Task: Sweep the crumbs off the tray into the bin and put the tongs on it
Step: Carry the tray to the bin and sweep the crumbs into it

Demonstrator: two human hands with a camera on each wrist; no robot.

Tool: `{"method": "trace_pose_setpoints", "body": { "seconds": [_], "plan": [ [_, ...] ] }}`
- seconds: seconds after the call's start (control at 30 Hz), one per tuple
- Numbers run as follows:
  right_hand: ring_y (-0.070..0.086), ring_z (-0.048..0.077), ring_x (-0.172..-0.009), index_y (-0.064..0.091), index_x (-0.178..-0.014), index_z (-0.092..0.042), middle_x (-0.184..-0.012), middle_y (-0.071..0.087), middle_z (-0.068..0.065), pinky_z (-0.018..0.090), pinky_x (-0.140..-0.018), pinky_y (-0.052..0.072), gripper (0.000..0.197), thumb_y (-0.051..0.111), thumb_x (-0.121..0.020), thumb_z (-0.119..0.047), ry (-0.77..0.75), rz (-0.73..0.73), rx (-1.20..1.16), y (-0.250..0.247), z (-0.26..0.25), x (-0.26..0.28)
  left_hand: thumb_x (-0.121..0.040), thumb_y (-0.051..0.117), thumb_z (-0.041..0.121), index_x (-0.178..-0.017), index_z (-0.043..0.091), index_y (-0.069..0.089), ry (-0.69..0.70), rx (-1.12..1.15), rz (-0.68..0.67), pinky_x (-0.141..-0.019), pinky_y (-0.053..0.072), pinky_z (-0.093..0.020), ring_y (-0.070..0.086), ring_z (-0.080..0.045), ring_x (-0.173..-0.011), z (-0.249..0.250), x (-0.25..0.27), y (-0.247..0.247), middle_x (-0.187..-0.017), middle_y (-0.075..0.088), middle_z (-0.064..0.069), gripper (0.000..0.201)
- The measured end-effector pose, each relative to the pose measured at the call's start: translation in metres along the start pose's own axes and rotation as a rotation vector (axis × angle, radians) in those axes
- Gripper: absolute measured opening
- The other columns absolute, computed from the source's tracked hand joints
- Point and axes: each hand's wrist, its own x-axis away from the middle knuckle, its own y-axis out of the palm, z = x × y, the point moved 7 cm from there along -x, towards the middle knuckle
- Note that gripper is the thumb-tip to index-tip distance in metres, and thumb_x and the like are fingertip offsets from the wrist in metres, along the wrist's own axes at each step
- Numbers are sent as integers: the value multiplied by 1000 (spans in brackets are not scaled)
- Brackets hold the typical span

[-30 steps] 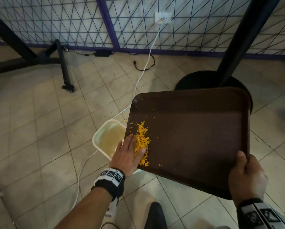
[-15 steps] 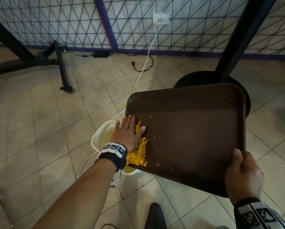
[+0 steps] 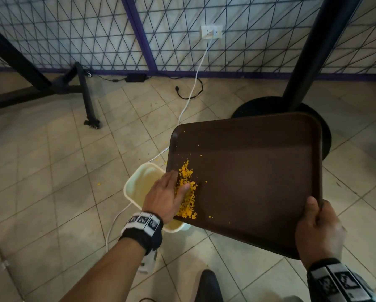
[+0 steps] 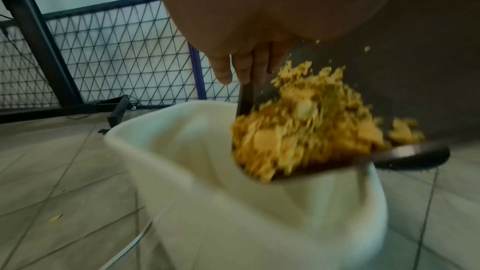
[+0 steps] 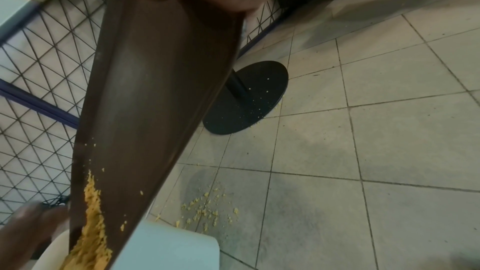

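Observation:
A brown tray (image 3: 259, 171) hangs tilted over the floor, its low left corner above a cream bin (image 3: 136, 182). My right hand (image 3: 318, 227) grips the tray's near right corner, thumb on top. My left hand (image 3: 167, 192) lies flat with straight fingers along the tray's left edge, pressing against a pile of orange crumbs (image 3: 187, 192). In the left wrist view the crumbs (image 4: 298, 122) crowd the tray's corner right over the bin (image 4: 182, 161), blurred by motion. The right wrist view shows the tray (image 5: 155, 89) edge-on with crumbs (image 5: 91, 233) at its low end. No tongs are in view.
A black table post on a round base (image 3: 291, 107) stands just behind the tray. Spilled crumbs (image 5: 207, 210) lie on the tiled floor beside the bin. A white cable (image 3: 189, 101) runs from a wall socket past the bin. A black stand leg (image 3: 88, 101) is at left.
My left hand reached up the tray's left edge, then drew back toward me, dragging the crumbs down to the low corner over the bin. The right hand kept its grip.

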Motion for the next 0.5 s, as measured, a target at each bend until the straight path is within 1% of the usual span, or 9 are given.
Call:
{"method": "trace_pose_setpoints", "body": {
  "seconds": [0.07, 0.13, 0.2, 0.27, 0.33, 0.4, 0.5],
  "plan": [
    [53, 35, -71, 53, -92, -8, -73, 55, 12, 44, -66, 47, 36, 32, -98, -37, 7, -4, 1, 1, 1, 0, -98, 11, 68, -159, 22, 12, 39, 9, 2, -122, 11, -37, 14, -17, -151, 17, -24, -6, -167, 12, -1, 76],
    [52, 33, -71, 53, -93, -8, -73, 53, 10, 39, -66, 43, 35, 33, -98, -36, 22, -12, -15, 1, 2, 0, -97, 10, 70, -159, 23, 3, 71, 13, -9, -123, 5, -37, 4, -15, -153, 32, -50, -6, -168, -1, 2, 78],
    [51, 31, -71, 53, -93, -7, -74, 53, 11, 36, -65, 40, 35, 33, -98, -35, 19, -14, -25, 0, 2, -1, -97, 10, 71, -159, 23, 1, 96, 9, -15, -124, 4, -40, 3, -16, -153, 43, -69, -4, -168, -4, 1, 80],
    [51, 31, -70, 53, -93, -7, -75, 54, 11, 36, -65, 42, 35, 33, -98, -35, 10, -14, -25, 0, 2, -2, -96, 10, 71, -159, 22, 0, 94, -6, -43, -124, 5, -42, 3, -16, -153, 47, -76, 4, -168, -5, 0, 81],
    [51, 30, -69, 53, -93, -8, -74, 53, 9, 36, -65, 41, 34, 33, -98, -36, 7, -19, -25, 0, 2, -2, -95, 9, 72, -159, 22, -3, 68, -12, -89, -124, 4, -42, 1, -15, -153, 42, -66, 16, -167, -8, 1, 82],
    [51, 30, -68, 53, -92, -9, -72, 53, 8, 35, -64, 41, 34, 33, -98, -36, 8, -22, -27, 0, 3, -3, -95, 7, 73, -159, 23, -6, 44, -16, -138, -124, 1, -40, -1, -13, -153, 30, -43, 33, -167, -11, 3, 82],
    [53, 33, -70, 54, -92, -7, -74, 56, 12, 39, -66, 44, 36, 33, -98, -36, -6, -13, -22, -1, 2, -3, -95, 6, 73, -159, 23, -4, 48, -56, -171, -124, -2, -38, -2, -12, -153, 13, -6, 52, -167, -9, 3, 82]
  ]
}}
